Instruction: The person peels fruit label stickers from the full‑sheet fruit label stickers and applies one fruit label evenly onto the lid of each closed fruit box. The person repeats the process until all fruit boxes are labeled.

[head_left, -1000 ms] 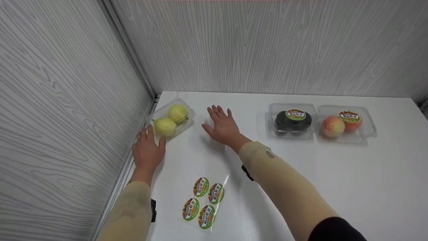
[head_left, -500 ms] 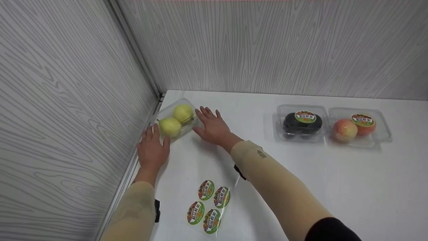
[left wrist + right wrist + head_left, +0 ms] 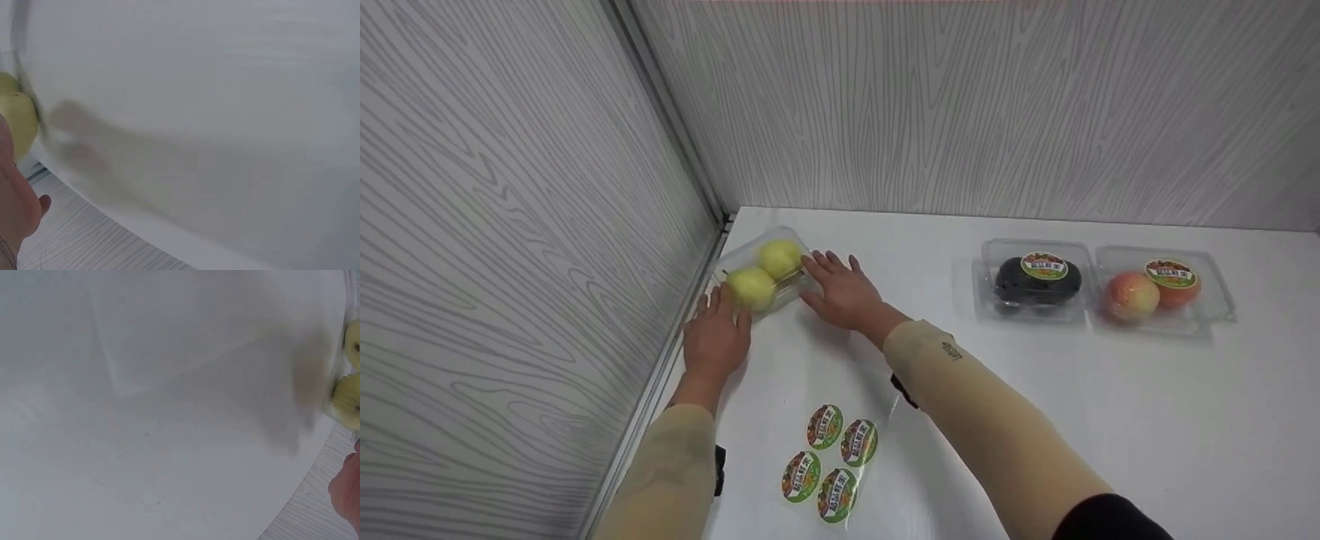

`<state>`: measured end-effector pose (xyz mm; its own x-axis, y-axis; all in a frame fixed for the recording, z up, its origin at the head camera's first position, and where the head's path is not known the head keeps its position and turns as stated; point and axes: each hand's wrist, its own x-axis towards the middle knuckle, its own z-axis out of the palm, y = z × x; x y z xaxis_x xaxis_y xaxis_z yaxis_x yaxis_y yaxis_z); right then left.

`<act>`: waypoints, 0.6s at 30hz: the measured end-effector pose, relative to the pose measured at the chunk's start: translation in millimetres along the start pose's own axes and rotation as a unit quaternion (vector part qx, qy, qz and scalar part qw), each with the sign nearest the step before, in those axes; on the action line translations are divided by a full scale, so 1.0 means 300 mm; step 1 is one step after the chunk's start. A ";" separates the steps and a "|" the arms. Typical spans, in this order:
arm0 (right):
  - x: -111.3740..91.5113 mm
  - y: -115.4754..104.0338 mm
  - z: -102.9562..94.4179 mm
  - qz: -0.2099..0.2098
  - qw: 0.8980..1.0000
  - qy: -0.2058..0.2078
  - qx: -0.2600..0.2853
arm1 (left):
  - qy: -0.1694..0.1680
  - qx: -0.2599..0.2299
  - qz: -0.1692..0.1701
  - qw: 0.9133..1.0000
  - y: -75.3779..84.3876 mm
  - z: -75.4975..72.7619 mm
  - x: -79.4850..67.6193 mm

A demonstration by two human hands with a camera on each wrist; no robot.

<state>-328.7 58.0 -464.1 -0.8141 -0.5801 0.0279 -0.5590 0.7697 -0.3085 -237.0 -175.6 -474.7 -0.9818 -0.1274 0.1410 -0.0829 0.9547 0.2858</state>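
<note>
Grip reading: neither hand is clenching or grasping; your left hand point(image 3: 716, 341) and right hand point(image 3: 847, 296) are lying with their fingers point(image 3: 724, 301) extended, released. Your left hand is meeting the near left part of a clear container point(image 3: 746, 256), while your right hand is touching its right side (how firmly either one is pressing, you cannot tell from these views). That container is lying at a slant in the far left corner of the white table point(image 3: 1035, 420), near the left wall point(image 3: 532, 247). Inside it, a front pear point(image 3: 751, 288) and a back pear point(image 3: 781, 259), both yellow, are sitting together. Nearer to you, a transparent sheet point(image 3: 831, 456) is lying flat, bearing four round stickers point(image 3: 825, 427). Well to the right, a dark-filled pack point(image 3: 1001, 249) and a reddish-fruit pack point(image 3: 1207, 268) are standing side by side, each showing a round label point(image 3: 1044, 265).
</note>
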 end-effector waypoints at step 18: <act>-0.210 0.063 -0.035 0.042 0.999 0.031 -0.009 | -0.019 0.028 0.066 0.997 0.146 0.014 -0.057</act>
<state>-289.6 112.0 -461.8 -0.8656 -0.4969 0.0619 -0.4914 0.8194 -0.2952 -224.5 -130.5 -468.7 -0.9904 0.0095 0.1382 0.0391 0.9763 0.2130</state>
